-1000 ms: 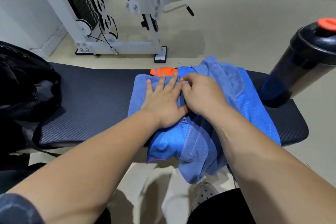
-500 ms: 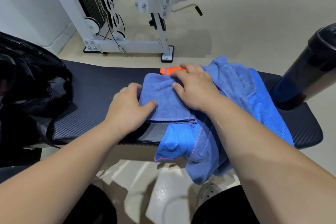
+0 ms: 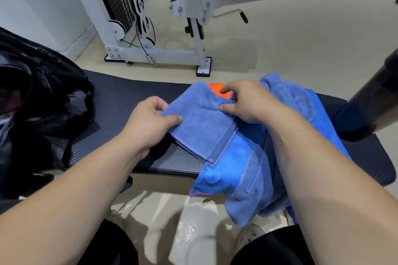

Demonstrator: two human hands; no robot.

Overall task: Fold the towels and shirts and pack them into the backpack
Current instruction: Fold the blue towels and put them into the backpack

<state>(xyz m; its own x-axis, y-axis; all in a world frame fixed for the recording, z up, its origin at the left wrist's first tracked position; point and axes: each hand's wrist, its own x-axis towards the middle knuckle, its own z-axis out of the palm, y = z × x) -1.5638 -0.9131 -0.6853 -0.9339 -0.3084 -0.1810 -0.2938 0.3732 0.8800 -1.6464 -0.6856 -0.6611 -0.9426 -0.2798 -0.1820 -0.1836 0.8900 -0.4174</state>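
Backpack (image 3: pixel 32 92), black, sits on the worktop (image 3: pixel 120 97) well outside the left hand (image 3: pixel 148 122). A second ago that hand lay flat on the folded towel (image 3: pixel 200 122); it now pinches the towel's left edge, thumb on top and fingers curled beneath. The right hand (image 3: pixel 247 101), earlier pressed beside the left, has moved to the far right corner and grips it, thumb on the cloth, fingertips curled by an orange item (image 3: pixel 215 88). Pressing has given way to lifting, so the fold looks finished and the towel seems ready to cross to the backpack. Held between both hands, the towel runs on a diagonal long axis, its far end by the left hand's fingers and its near end pointing under the right wrist, layered hems on the near-right side. Beneath and beyond the right hand, a blue shirt (image 3: pixel 228 168) and a second towel (image 3: pixel 288 97) lie unfolded, spilling off the worktop's near edge. A dark bottle (image 3: pixel 370 101) stands further right.
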